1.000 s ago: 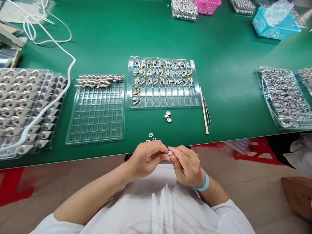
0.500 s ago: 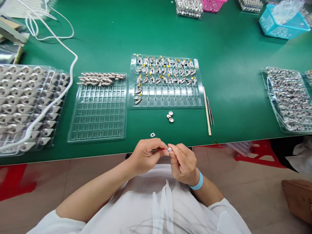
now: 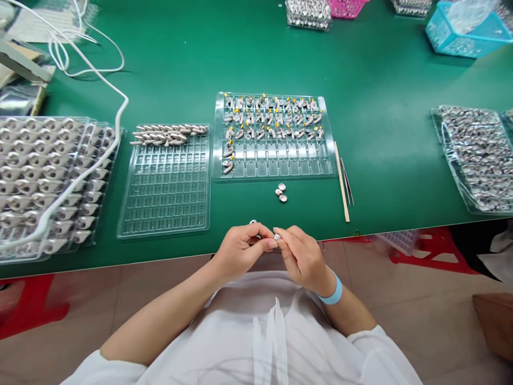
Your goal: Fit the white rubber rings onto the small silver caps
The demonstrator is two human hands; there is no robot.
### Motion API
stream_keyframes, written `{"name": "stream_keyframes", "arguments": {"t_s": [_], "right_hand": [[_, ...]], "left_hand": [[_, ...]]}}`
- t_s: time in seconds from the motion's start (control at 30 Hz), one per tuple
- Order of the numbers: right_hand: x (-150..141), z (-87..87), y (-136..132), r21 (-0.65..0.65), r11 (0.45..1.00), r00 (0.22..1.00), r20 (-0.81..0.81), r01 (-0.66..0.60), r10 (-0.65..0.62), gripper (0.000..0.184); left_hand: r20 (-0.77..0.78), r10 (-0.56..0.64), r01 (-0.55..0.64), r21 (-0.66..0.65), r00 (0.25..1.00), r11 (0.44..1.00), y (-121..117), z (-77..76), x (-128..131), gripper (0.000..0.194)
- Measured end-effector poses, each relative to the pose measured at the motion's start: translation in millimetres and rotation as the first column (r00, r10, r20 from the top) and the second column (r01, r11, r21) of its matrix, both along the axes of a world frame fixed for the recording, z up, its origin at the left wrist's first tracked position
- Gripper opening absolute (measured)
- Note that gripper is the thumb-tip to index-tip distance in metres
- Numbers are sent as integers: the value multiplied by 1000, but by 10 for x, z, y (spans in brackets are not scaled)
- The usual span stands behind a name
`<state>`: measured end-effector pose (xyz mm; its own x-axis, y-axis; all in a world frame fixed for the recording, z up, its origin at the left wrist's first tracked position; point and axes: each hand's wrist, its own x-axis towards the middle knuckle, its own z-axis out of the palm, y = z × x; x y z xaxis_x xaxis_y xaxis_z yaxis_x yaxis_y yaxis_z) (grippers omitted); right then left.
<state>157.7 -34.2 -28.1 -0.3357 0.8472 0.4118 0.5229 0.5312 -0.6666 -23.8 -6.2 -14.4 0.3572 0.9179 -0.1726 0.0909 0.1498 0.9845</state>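
Note:
Between my fingertips, in front of the table's near edge, is a small pale rounded part [image 3: 277, 237], mostly covered by the fingers. My left hand [image 3: 242, 251] pinches it from one side with thumb and forefinger. From the other side my right hand [image 3: 303, 255] closes its fingers on the same part. Just beyond my left hand a white ring [image 3: 253, 221] lies on the table, partly hidden. Three small oval metallic caps [image 3: 279, 192] sit together farther in. Behind them is a clear tray [image 3: 278, 170] with several grey curved pieces bearing yellow tabs.
A wooden stick [image 3: 342, 182] and tweezers [image 3: 347, 182] lie right of the tray. To the left are a part-filled clear tray [image 3: 164, 198] and stacked trays of grey shells [image 3: 44, 187] crossed by a white cable [image 3: 80, 178]. A parts tray [image 3: 475, 160] and a blue basket [image 3: 460, 32] are at right.
Both hands have moved slightly up in the picture, still together on the small part. My left hand now partly covers the white ring. The whole view has shifted a little.

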Motion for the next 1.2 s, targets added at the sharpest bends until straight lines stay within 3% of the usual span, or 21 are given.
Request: {"name": "stream_keyframes", "arguments": {"t_s": [0.3, 0.47, 0.6, 0.87, 1.07, 1.2], "right_hand": [[78, 137, 25, 9, 1000, 993, 114, 15, -16, 31], [85, 170, 30, 54, 998, 973, 225, 45, -56, 26], [107, 184, 25, 7, 999, 985, 169, 38, -39, 27], [158, 211, 46, -116, 991, 982, -182, -64, 42, 34], [149, 169, -13, -27, 1000, 989, -145, 0, -4, 34], [127, 161, -42, 63, 997, 996, -82, 40, -35, 38]], "left_hand": [[121, 50, -26, -188, 991, 982, -5, 33, 90, 16], [5, 67, -66, -148, 998, 987, -10, 66, 101, 17], [-12, 60, -60, -109, 998, 992, -16, 97, 105, 16], [-74, 7, 8, 204, 997, 979, -30, 117, 80, 8], [-162, 8, 71, 478, 987, 876, -24, 140, 76, 7], [-176, 8, 92, 551, 984, 829, -18, 140, 80, 8]]}}
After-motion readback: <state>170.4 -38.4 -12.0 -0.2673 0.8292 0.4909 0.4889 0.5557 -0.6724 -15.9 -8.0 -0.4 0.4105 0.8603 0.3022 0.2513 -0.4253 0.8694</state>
